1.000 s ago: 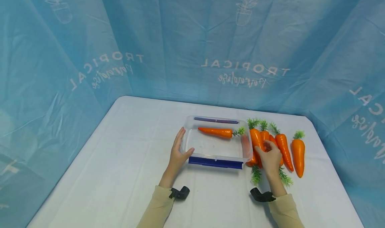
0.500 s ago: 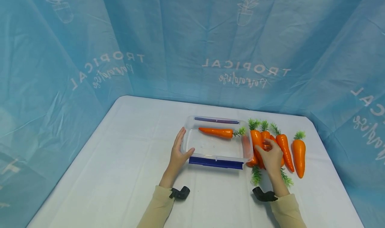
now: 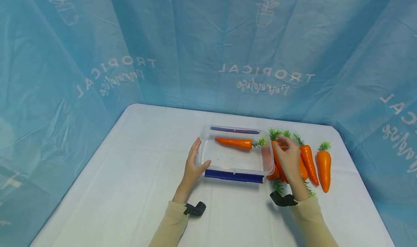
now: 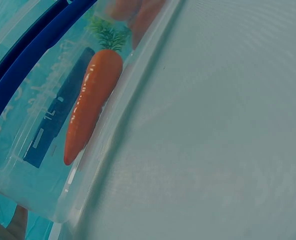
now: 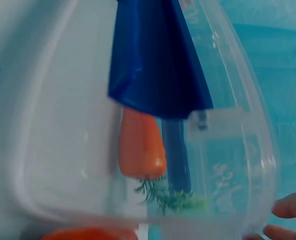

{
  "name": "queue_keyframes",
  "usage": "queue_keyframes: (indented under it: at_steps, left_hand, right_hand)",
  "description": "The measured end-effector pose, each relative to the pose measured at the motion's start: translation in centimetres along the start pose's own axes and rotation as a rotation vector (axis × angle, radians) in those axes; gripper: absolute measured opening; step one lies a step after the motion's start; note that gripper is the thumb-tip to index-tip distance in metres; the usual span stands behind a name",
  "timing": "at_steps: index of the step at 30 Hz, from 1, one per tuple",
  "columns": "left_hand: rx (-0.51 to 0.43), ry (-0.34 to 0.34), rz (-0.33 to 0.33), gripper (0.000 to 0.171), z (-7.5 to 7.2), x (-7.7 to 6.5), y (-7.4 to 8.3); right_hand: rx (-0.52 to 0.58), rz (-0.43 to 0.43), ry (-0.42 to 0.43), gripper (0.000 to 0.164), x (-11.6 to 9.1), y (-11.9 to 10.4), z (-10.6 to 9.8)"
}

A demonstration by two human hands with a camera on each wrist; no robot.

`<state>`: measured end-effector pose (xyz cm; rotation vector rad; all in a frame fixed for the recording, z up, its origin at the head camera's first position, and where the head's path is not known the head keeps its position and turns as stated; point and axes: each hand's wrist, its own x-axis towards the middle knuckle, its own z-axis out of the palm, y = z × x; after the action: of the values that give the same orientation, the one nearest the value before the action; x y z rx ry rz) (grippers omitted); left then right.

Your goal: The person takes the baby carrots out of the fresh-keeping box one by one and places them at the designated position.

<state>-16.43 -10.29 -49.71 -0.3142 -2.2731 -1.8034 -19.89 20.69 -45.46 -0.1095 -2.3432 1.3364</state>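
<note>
A clear plastic box (image 3: 228, 160) with blue clip flaps holds one orange toy carrot (image 3: 234, 143) with a green leafy top. My left hand (image 3: 193, 169) rests at its left end, fingers fairly straight along the side and thumb at the near left corner. To the right of the box my right hand (image 3: 289, 158) is over a pile of carrots (image 3: 303, 169), fingers bent toward the thumb. Orange shows between fingers and thumb; I cannot tell whether they grip a carrot. The right wrist view shows only fingertips (image 5: 293, 205) by the box's end.
One carrot (image 3: 323, 169) lies farther right, beside a slimmer carrot (image 3: 308, 163) near the pile. All stand on a white-covered table (image 3: 156, 160), with a blue printed curtain (image 3: 195, 40) hanging behind and at the sides.
My right hand has moved away from me and slightly left over the carrots, toward their leafy tops. The left hand and the box have stayed in place.
</note>
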Motion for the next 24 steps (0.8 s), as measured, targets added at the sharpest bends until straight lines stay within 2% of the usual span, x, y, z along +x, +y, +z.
queue_keyframes:
  at_steps: [10, 19, 24]
  left_hand:
    - [0.017, 0.009, -0.003, 0.074, -0.2, 0.0, 0.5]
    - [0.017, 0.003, -0.009, 0.075, -0.1, 0.0, 0.4]
    - [0.015, -0.002, -0.009, 0.075, -0.2, 0.0, 0.4]
  right_hand:
    - [0.040, -0.017, -0.122, 0.031, 1.3, -0.9, 2.5]
    - [-0.024, 0.013, -0.254, 0.032, 1.9, -1.6, 4.2]
    - [-0.075, -0.024, -0.334, 0.030, 2.3, -1.2, 4.9]
